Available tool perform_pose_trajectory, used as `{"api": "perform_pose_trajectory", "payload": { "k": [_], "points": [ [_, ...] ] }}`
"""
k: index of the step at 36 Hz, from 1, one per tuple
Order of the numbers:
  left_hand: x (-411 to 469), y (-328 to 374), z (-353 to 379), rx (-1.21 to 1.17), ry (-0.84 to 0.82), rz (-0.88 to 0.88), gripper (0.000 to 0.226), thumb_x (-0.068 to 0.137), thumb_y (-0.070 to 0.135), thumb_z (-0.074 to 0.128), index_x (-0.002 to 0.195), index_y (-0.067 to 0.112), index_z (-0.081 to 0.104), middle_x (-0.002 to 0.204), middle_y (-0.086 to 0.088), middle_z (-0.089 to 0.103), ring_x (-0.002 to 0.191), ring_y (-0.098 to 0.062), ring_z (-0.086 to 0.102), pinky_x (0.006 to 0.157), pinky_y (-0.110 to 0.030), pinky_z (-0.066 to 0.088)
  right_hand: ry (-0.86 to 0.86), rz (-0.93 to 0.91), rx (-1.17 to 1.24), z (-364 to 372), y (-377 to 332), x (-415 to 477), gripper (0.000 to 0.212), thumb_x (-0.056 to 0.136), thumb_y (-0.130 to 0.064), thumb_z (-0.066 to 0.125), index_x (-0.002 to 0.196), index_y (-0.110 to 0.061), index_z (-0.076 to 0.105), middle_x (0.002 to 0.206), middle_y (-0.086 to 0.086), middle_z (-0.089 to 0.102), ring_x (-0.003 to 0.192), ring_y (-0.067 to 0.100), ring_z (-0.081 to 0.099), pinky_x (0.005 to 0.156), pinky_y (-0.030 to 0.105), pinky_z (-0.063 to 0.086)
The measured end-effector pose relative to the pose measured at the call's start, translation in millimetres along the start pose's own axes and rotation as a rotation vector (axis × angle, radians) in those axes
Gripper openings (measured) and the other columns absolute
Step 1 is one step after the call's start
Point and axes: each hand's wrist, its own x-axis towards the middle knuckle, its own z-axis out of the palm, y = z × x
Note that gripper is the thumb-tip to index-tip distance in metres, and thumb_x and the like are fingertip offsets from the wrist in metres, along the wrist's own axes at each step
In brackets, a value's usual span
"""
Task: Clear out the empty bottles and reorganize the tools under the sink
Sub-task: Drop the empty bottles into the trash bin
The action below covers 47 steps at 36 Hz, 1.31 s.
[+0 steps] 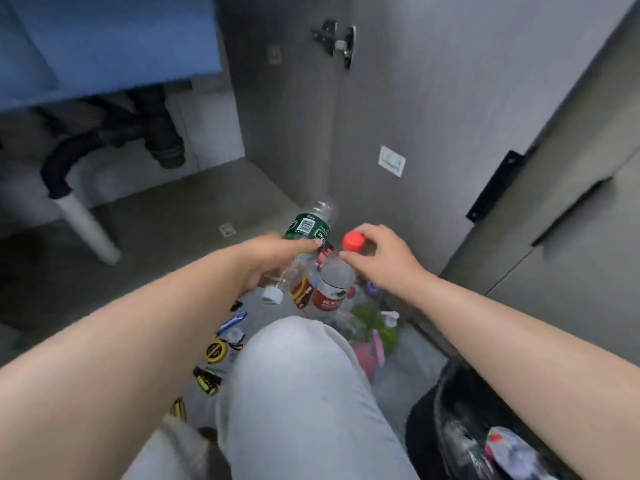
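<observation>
1. Fingers (313, 242) of our left hand (277, 258) are clamped around a clear bottle with a green label (308, 227), held tilted above the cabinet floor (180, 216).
2. Our right hand (379, 261) pinches the red cap (353, 242) of a red-label bottle (333, 285) standing among other bottles on the floor.
3. Further right, by our knee (301, 358), we see a black bin (460, 420) holding rubbish.

The left hand (277, 252) gripped a clear bottle with a green label (308, 227), held tilted in front of the open sink cabinet (207, 188). Just to its right, the right hand (377, 259) pinched the red cap (353, 242) of a red-labelled bottle (332, 289). Yellow-and-black tools (214, 351) lay on the floor at near left, and a black bin (450, 410) sat at near right.
</observation>
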Motion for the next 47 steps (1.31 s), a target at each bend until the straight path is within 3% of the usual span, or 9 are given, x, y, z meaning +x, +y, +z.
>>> {"api": "perform_pose_trajectory", "payload": {
  "k": [10, 15, 21, 28, 33, 37, 41, 44, 47],
  "points": [
    [-56, 58, 105, 0.190, -0.275, 0.052, 0.081, 0.058, 0.067, 0.085, 0.119, 0.017, 0.066, 0.101, -0.007, 0.078, 0.083, -0.025, 0.074, 0.087, -0.047, 0.059, 0.246, 0.098, 0.061, -136, 19, -123, 0.028, 0.078, -0.031, 0.078, 0.081, -0.012, 0.058, 0.066, -0.005, 0.050, 0.062, 0.012, 0.042, 0.060, 0.030, 0.037],
    [-81, 61, 164, 0.195, -0.421, 0.030, 0.059, 0.079, 0.035, 0.079, 0.125, 0.006, 0.056, 0.099, -0.017, 0.065, 0.086, -0.032, 0.061, 0.084, -0.051, 0.054, 0.340, 0.173, 0.009, -182, 46, -175, 0.028, 0.078, -0.022, 0.072, 0.075, -0.006, 0.049, 0.064, -0.001, 0.045, 0.058, 0.015, 0.038, 0.056, 0.028, 0.034],
    [-103, 58, 210, 0.272, -0.515, -0.005, 0.039, 0.088, 0.025, 0.076, 0.118, 0.010, 0.057, 0.113, -0.019, 0.066, 0.090, -0.033, 0.066, 0.080, -0.045, 0.058, 0.242, 0.337, -0.107, -195, 88, -221, 0.026, 0.077, -0.026, 0.069, 0.079, -0.008, 0.051, 0.073, 0.009, 0.060, 0.065, 0.025, 0.062, 0.067, 0.048, 0.057],
    [-100, 46, 237, 0.354, -0.444, 0.020, 0.054, 0.082, 0.037, 0.083, 0.115, 0.001, 0.060, 0.089, -0.018, 0.065, 0.070, -0.030, 0.065, 0.080, -0.047, 0.062, 0.074, 0.499, -0.107, -143, 145, -254, 0.025, 0.066, -0.038, 0.061, 0.081, -0.023, 0.048, 0.063, 0.001, 0.070, 0.048, 0.019, 0.069, 0.061, 0.043, 0.062],
    [-92, 37, 245, 0.416, -0.403, 0.044, 0.038, 0.085, 0.047, 0.077, 0.086, 0.016, 0.054, 0.079, -0.006, 0.052, 0.035, -0.004, 0.055, 0.039, -0.014, 0.045, -0.026, 0.530, -0.175, -103, 167, -266, 0.028, 0.065, -0.039, 0.060, 0.082, -0.025, 0.042, 0.075, 0.000, 0.065, 0.065, 0.025, 0.063, 0.058, 0.038, 0.049],
    [-89, 33, 243, 0.520, -0.312, 0.064, 0.074, 0.075, 0.069, 0.074, 0.125, 0.015, 0.059, 0.112, -0.001, 0.064, 0.086, -0.010, 0.065, 0.059, -0.026, 0.047, -0.241, 0.593, -0.214, -77, 175, -273, 0.028, 0.070, -0.036, 0.061, 0.087, -0.022, 0.044, 0.081, 0.009, 0.065, 0.051, 0.025, 0.060, 0.050, 0.036, 0.052],
    [-91, 30, 242, 0.495, -0.280, 0.050, 0.078, 0.072, 0.072, 0.073, 0.127, 0.018, 0.061, 0.107, 0.004, 0.065, 0.085, -0.008, 0.062, 0.056, -0.023, 0.041, -0.481, 0.645, -0.453, -63, 178, -271, 0.026, 0.076, -0.040, 0.064, 0.086, -0.016, 0.060, 0.076, 0.003, 0.063, 0.056, 0.023, 0.058, 0.058, 0.029, 0.051],
    [-89, 27, 241, 0.466, -0.277, 0.026, 0.070, 0.075, 0.067, 0.073, 0.122, 0.017, 0.062, 0.112, -0.002, 0.067, 0.095, -0.016, 0.065, 0.063, -0.027, 0.046, -0.336, 0.659, -0.362, -71, 172, -257, 0.028, 0.085, -0.035, 0.061, 0.095, -0.011, 0.070, 0.090, 0.008, 0.072, 0.080, 0.026, 0.067, 0.076, 0.033, 0.057],
    [-89, 26, 243, 0.270, -0.321, -0.038, 0.059, 0.080, 0.047, 0.076, 0.121, 0.007, 0.061, 0.107, -0.012, 0.069, 0.086, -0.028, 0.070, 0.075, -0.037, 0.056, -0.085, 0.673, 0.191, -88, 160, -241, 0.025, 0.091, -0.029, 0.056, 0.099, -0.009, 0.070, 0.098, 0.012, 0.075, 0.085, 0.025, 0.071, 0.088, 0.043, 0.059]
  ]
}}
